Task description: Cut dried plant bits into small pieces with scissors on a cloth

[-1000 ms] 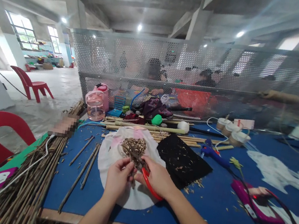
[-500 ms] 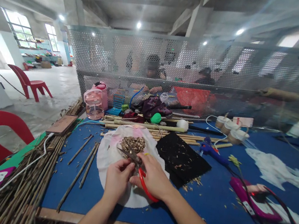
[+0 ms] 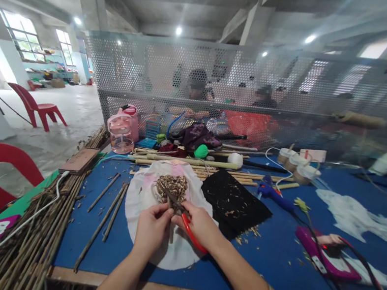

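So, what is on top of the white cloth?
On the cloth lies a pile of small brown pieces. What the pile, left hand and right hand cover cannot be seen.

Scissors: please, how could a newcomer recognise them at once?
On the blue table lies a white cloth. Above it, the right hand holds the scissors; their bright red handle sets them apart from the brown chips nearby.

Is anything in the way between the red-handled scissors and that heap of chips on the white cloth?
Nothing visible. The scissors in the right hand have their blades overlapping the heap from this view; I cannot tell whether they touch.
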Tool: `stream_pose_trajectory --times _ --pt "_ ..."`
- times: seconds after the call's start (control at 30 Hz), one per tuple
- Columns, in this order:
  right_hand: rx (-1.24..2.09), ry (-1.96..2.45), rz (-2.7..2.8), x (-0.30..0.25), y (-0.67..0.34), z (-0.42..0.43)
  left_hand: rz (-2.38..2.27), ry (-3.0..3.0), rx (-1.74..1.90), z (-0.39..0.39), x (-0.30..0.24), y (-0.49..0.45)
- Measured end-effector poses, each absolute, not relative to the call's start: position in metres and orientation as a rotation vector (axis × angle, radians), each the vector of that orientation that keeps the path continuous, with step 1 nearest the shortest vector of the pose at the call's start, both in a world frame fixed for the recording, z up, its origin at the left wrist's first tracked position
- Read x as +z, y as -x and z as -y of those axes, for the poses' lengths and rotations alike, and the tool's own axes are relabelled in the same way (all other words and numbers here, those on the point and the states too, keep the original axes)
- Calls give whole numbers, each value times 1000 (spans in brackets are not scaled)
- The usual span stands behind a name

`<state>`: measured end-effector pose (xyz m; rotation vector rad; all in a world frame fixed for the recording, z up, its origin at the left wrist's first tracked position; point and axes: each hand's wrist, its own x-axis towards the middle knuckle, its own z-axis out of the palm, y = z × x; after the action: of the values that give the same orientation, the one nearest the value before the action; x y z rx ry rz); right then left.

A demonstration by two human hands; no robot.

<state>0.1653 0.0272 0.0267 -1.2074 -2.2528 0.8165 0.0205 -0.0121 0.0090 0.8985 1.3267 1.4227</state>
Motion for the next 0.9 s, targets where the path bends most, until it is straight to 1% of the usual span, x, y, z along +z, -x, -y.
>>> stream_pose_trajectory --times 0.17,0.27,0.5,0.67,0.9 --pt "664 1300 2265 30 -168 -28 -1231 -769 1459 12 14 -22" --pt "598 1275 2298 33 -169 -26 -1154 -716 1502 12 15 -23" --pt "565 1100 2326 29 -165 -25 -1112 -871 1481 15 17 -21" --pt "500 1087 2326 28 -164 -24 -1087 -901 1489 16 18 -22" --pt "517 1120 2335 27 -164 -24 -1084 -916 1469 16 13 -23"
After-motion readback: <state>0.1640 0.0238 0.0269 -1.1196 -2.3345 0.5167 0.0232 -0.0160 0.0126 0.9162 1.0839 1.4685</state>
